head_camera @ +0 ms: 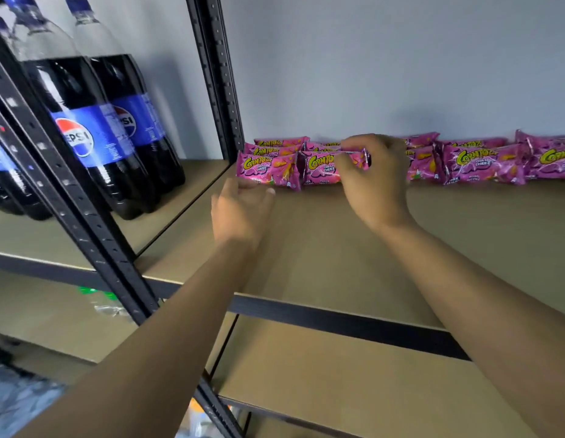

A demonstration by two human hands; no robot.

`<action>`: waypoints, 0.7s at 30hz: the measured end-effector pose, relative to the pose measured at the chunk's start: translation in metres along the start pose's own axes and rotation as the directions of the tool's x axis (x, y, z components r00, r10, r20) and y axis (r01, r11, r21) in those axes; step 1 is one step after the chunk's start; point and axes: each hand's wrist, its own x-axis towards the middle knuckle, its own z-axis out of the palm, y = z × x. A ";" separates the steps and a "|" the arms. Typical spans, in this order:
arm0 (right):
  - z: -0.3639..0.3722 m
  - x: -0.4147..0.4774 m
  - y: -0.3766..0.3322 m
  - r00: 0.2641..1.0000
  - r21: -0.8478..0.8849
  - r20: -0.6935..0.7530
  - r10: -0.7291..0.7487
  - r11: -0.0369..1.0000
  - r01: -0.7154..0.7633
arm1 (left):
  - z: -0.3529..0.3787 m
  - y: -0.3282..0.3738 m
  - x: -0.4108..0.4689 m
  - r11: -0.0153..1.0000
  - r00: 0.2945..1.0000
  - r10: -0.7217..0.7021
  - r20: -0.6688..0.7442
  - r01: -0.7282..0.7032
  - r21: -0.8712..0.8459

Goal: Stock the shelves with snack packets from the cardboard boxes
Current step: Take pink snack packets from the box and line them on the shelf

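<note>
Placing step: pinching a snack packet (322, 165) in the right grip (374, 178) amid the row (483, 162) flanking it on the shelf (338, 248), with left grip (240, 210) open just leftward; next, probably releasing it aligned.

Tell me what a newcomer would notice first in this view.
The row of bright pink snack packets along the back of the shelf, against the wall. Next, the hands: the right hand pinches one packet in the row, and the left hand hovers open beside it. Large dark cola bottles stand on the neighbouring shelf to the left.
</note>
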 end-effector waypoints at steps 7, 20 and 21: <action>-0.062 -0.110 -0.060 0.915 0.298 0.402 0.018 0.943 -0.150 | -0.049 0.021 -0.100 0.985 0.993 0.119 0.007 -0.117 -0.128; -0.118 -0.318 0.057 0.607 -0.022 0.720 0.336 0.886 -0.464 | -0.085 -0.147 -0.271 0.970 0.893 -0.211 0.398 0.241 -0.027; -0.120 -0.332 0.072 0.584 -0.052 0.722 0.371 0.871 -0.489 | -0.081 -0.166 -0.283 0.961 0.873 -0.247 0.420 0.275 -0.006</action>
